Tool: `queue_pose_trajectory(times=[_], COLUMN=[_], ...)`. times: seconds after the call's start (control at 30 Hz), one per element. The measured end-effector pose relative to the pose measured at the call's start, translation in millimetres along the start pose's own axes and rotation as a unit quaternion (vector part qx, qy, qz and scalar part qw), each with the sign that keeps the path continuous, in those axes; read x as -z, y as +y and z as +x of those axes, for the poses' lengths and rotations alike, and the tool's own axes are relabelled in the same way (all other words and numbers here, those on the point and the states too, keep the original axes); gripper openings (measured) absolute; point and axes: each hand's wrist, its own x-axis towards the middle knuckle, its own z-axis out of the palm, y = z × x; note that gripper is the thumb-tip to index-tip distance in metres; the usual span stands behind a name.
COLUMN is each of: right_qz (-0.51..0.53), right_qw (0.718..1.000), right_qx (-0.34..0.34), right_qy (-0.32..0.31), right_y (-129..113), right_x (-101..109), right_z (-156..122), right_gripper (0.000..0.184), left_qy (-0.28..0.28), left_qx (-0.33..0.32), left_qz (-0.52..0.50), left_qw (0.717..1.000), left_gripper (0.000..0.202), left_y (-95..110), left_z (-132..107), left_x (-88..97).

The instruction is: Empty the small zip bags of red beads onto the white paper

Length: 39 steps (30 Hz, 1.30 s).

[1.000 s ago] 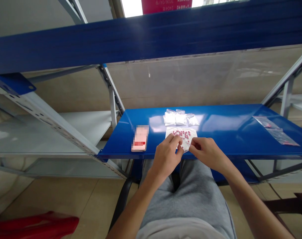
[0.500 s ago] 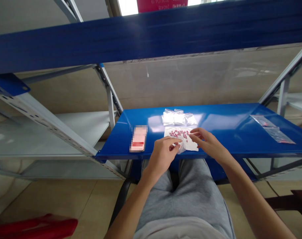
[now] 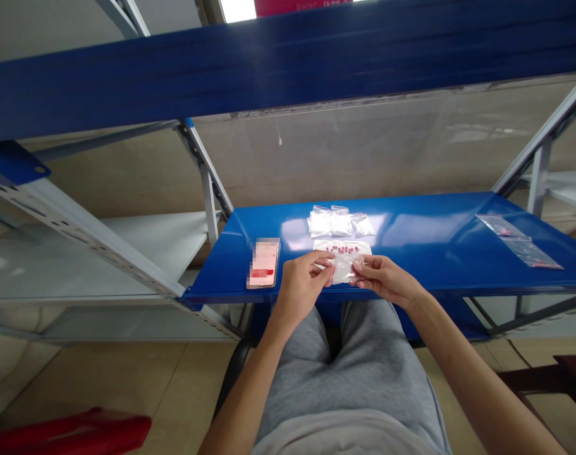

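Note:
A small clear zip bag [image 3: 345, 268] is stretched between my two hands above the front part of the shelf. My left hand [image 3: 306, 276] pinches its left end, where a thin red line shows. Its right end is gripped between the thumb and fingers of my right hand [image 3: 385, 279]. Behind the bag lies a white sheet [image 3: 322, 244] with several small red-pink beads [image 3: 343, 249] on it. The bag and my fingers cover the sheet's near part. Whether anything is inside the held bag I cannot tell.
Several filled zip bags [image 3: 332, 222] lie behind the sheet. A phone [image 3: 265, 264] rests to the left on the blue shelf [image 3: 430, 253]. Flat zip bags [image 3: 529, 251] with reddish bits lie at the right. A blue beam [image 3: 288, 63] crosses overhead.
My right hand has come down from over the beads and taken hold of the bag's right end. The bag, earlier mostly hidden under my left hand, is now spread between both hands.

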Motion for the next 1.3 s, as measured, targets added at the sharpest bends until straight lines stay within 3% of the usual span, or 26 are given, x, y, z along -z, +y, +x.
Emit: queue_pose_trajectory(times=[0.17,0.27,0.43,0.57,0.67,0.8,0.97,1.1,1.3], right_qz=[-0.014,-0.045,-0.153,-0.284,-0.347,-0.469,-0.607,-0.633,-0.663], right_qw=[0.998,0.996,0.972,0.934,0.911,0.853,0.766,0.75,0.728], right_qx=[0.013,0.029,0.075,0.073,0.058,0.037,0.018,0.016,0.023], right_qy=[0.053,0.076,0.16,0.207,0.213,0.226,0.21,0.191,0.175], right_y=[-5,-12,-36,-63,-77,-85,-90,-88,-88], right_x=[8,17,49,74,82,77,60,49,42], right_z=[-2,-4,-6,0,12,31,44,49,57], right_gripper=[0.04,0.043,0.047,0.041,0.03,0.016,0.02,0.018,0.016], left_qy=[0.01,-0.022,-0.142,-0.188,-0.21,-0.224,-0.224,-0.229,-0.194], left_qx=[0.001,-0.001,-0.078,-0.107,-0.107,-0.114,-0.119,-0.124,-0.147], left_qz=[-0.041,-0.05,0.049,0.131,0.148,0.14,0.117,0.118,0.148], left_qw=[0.999,0.998,0.986,0.968,0.96,0.958,0.96,0.958,0.959], left_gripper=[0.024,0.036,0.026,0.023,0.026,0.024,0.017,0.015,0.014], left_y=[-6,-11,-15,-17,-26,-49,-72,-81,-87], left_z=[2,14,68,118,142,159,170,174,169], left_x=[-11.6,-18.0,-29.7,-45.9,-61.2,-79.4,-87.7,-87.0,-87.2])
